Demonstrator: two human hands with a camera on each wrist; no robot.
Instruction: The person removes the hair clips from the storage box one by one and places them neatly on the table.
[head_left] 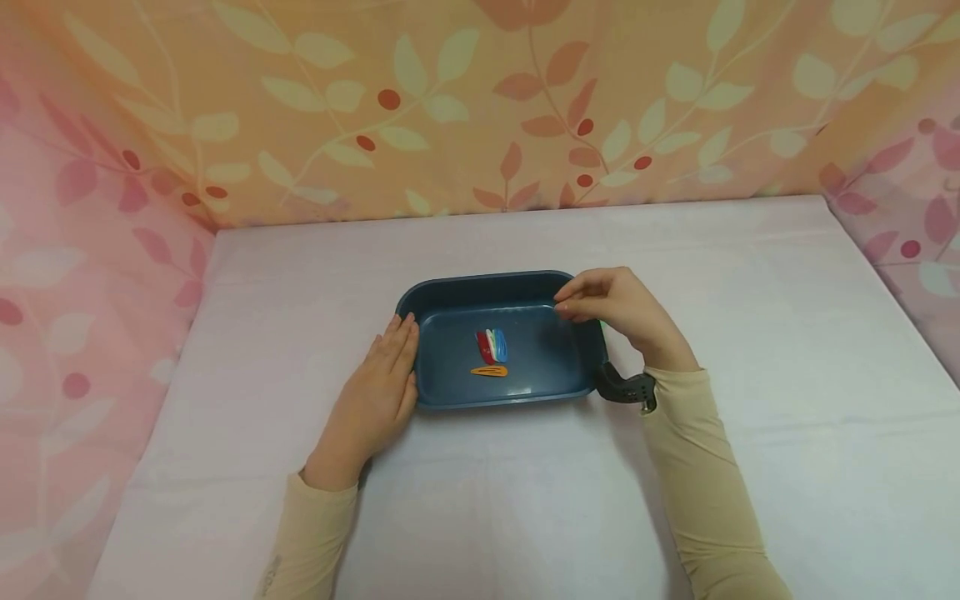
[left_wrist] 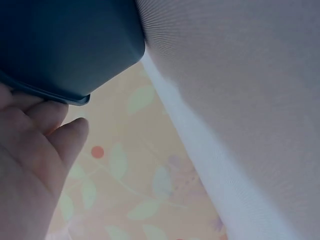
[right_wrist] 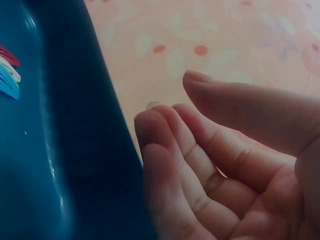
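A dark blue rectangular tray [head_left: 446, 350] sits on the white-covered table. Inside it, red, white and blue snap hair clips [head_left: 492, 346] lie side by side, with an orange snap hair clip [head_left: 489, 371] across their near end. My left hand [head_left: 378, 387] rests against the tray's left side, its fingers extended along the rim; the left wrist view shows fingertips under the rim's edge. Over the far right corner hovers my right hand [head_left: 626, 310], fingers loosely bent. In the right wrist view its thumb [right_wrist: 240, 107] stands apart from the fingers, with nothing between them.
A white cloth [head_left: 480, 500] covers the table around the tray. Behind it hangs an orange leaf-patterned curtain [head_left: 450, 108], with pink patterned fabric [head_left: 82, 317] along both sides. A black strap [head_left: 622, 387] is on the right wrist, close to the tray's near right corner.
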